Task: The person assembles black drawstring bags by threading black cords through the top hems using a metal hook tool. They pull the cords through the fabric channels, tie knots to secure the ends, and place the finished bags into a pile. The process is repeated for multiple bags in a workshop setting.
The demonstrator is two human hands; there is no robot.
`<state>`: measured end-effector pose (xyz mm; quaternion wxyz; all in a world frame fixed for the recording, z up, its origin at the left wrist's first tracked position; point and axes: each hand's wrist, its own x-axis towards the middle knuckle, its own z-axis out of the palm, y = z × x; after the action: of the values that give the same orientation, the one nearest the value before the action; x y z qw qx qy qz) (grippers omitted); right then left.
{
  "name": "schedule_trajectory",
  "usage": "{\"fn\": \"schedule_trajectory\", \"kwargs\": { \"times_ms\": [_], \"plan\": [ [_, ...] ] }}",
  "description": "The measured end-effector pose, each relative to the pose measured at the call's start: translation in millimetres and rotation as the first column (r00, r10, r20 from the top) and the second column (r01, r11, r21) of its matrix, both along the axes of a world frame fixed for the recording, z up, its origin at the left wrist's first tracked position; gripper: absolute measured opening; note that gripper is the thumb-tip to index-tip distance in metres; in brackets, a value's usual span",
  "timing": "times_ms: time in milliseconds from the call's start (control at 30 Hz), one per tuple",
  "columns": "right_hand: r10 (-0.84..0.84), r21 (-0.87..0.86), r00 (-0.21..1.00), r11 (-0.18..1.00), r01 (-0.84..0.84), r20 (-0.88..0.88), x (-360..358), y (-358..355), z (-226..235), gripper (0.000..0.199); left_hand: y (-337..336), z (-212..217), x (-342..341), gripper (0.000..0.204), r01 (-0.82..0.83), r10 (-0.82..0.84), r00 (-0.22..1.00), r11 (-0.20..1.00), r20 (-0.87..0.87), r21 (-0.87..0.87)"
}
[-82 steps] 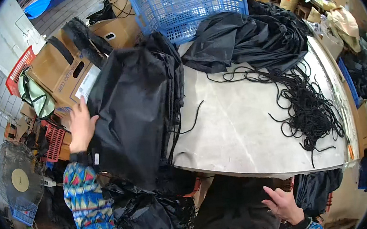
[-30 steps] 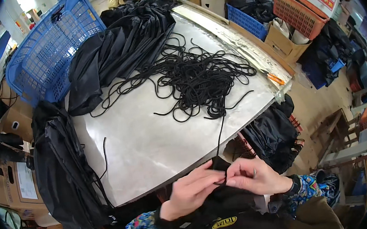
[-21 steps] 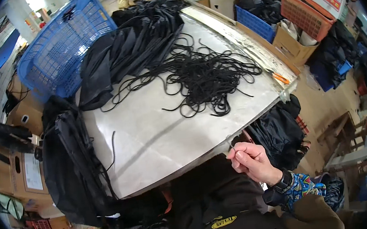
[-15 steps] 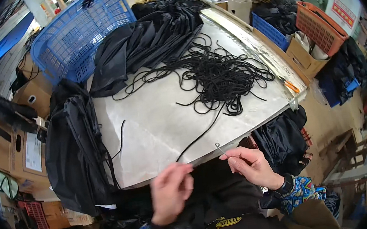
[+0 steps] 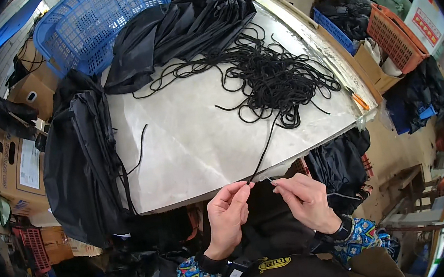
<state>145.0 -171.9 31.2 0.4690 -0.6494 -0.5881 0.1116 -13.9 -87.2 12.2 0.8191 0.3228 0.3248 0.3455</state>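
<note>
My left hand (image 5: 229, 217) pinches the end of a black cord (image 5: 267, 151) between thumb and fingertips at the table's front edge. That cord runs up to a tangled pile of black cord (image 5: 283, 74) on the white tabletop (image 5: 179, 149). Close by on the right, my right hand (image 5: 306, 199) is closed on a thin metal wire hook (image 5: 269, 179). Only its tip shows past the fingers, pointing toward the cord end, with a small gap between them.
Black fabric (image 5: 182, 31) is heaped at the back, and more black fabric (image 5: 85, 159) hangs over the left edge. A blue plastic basket (image 5: 94, 30) stands back left. An orange-handled tool (image 5: 361, 102) lies on the right edge. Cardboard boxes (image 5: 22, 166) stand at left.
My left hand has moved right and up with the cord end, closer to my right hand. The metal hook has turned and shows less. The whole view has shifted slightly.
</note>
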Motion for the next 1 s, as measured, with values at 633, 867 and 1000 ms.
{"fn": "schedule_trajectory", "kwargs": {
  "times_ms": [633,867,1000],
  "plan": [
    [-0.012,0.100,0.991,0.995,-0.001,0.130,-7.1,8.9,-6.6,0.023,-2.0,3.3,-0.9,0.012,-0.022,0.042,0.989,0.989,-0.139,0.146],
    [0.041,0.078,0.987,0.996,-0.053,0.156,-6.6,8.2,-9.0,0.028,-0.4,3.2,-3.3,0.019,-0.006,0.028,0.988,0.989,-0.151,0.145],
    [0.120,0.051,0.985,0.991,-0.127,0.122,-3.9,7.1,-14.5,0.031,-1.8,2.7,-3.5,0.024,-0.025,0.035,0.994,0.995,-0.102,0.101]
  ]
}}
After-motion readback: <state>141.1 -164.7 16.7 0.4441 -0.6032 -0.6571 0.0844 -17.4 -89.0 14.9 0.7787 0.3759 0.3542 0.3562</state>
